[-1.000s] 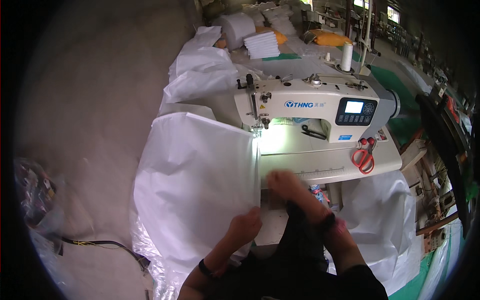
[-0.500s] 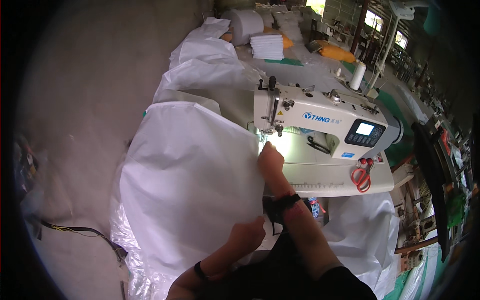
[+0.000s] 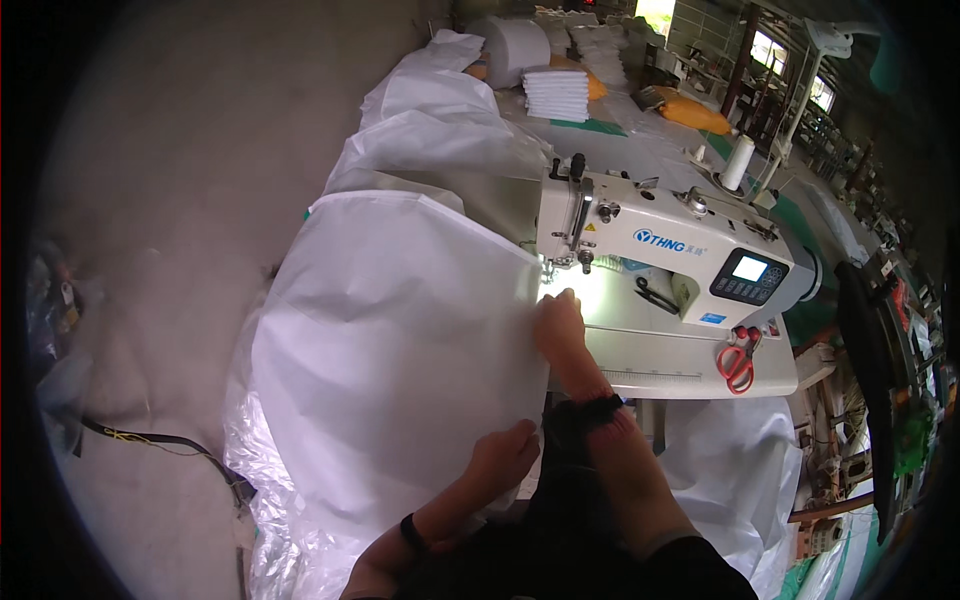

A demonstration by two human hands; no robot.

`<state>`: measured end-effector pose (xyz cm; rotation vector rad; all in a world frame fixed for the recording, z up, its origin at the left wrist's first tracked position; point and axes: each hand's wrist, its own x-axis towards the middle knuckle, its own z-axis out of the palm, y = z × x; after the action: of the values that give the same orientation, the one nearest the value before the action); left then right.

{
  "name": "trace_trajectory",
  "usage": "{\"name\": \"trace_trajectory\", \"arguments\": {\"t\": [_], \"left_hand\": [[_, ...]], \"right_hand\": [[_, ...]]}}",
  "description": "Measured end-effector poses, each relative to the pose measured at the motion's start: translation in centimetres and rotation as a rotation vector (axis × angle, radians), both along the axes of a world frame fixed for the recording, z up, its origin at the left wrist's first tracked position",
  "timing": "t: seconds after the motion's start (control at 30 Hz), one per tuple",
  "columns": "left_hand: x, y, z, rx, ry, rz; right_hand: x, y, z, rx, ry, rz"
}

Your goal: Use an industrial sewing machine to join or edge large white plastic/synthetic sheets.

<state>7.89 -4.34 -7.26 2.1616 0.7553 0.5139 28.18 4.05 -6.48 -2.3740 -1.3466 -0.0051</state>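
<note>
A large sheet of white fabric drapes over the left side of the sewing table, its right edge running up to the needle of a white sewing machine. Just in front of the lit needle area, my right hand is closed on that edge, fingertips pinched near the presser foot. Lower down, nearer my body, my left hand has its fingers curled closed at the same edge of the fabric. The fabric's far part lies bunched behind, along the table's left side.
Red-handled scissors and black thread snips lie on the machine bed, right of my right hand. A white thread cone stands behind the machine. Folded white stacks and yellow sacks sit farther back. More white fabric hangs at the lower right.
The whole view has shifted, so the machine appears farther right. My right hand stays close to the needle at the fabric edge; my left hand remains curled at the edge lower down.
</note>
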Motion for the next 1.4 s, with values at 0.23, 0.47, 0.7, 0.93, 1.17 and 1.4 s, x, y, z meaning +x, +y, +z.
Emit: {"name": "trace_trajectory", "arguments": {"t": [0.23, 0.47, 0.7, 0.93, 1.17, 1.4], "left_hand": [[0.3, -0.3, 3.2, 0.302, 0.053, 0.112], [0.2, -2.6, 3.3, 0.608, 0.563, -0.027], [-2.0, -1.7, 0.9, 0.296, 0.155, 0.01], [-0.9, -2.6, -0.1, -0.003, -0.076, 0.003], [-0.5, -2.4, -0.9, -0.195, -0.109, 0.027], [1.2, 0.9, -1.4, -0.529, -0.148, -0.022]], "right_hand": [[-6.5, -11.0, -6.7, 0.541, 1.422, 0.271], [-17.7, -13.6, -12.5, -0.18, 1.619, 0.545], [-9.0, -13.3, -7.4, -0.575, 0.459, 0.544], [-2.6, -7.8, -0.7, 0.114, 0.301, 0.013], [-5.1, -7.4, 0.1, -0.145, -0.06, -0.019], [-5.7, -8.7, -1.6, -0.053, 0.07, -0.024]]}}
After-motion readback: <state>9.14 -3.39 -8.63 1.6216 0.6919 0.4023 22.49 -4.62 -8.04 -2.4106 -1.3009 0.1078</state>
